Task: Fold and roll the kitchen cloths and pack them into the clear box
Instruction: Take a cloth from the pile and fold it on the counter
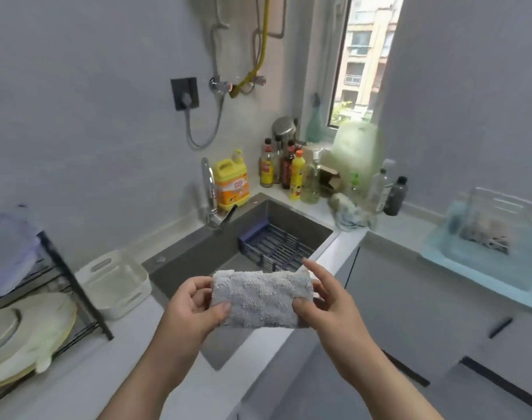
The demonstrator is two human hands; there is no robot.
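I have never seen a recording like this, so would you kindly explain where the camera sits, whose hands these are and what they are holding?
There is no machine here: this single picture comes from a wide-angle camera worn on a person's head, looking forward and down. The left hand and right hand are that person's own; each pinches one end of a folded grey fluffy cloth, held up in front of the dark grey sink. On the white countertop, at right, stands the clear plastic box on a pale blue tray; its contents are too blurred to name. At left is a black wire rack with pale plates.
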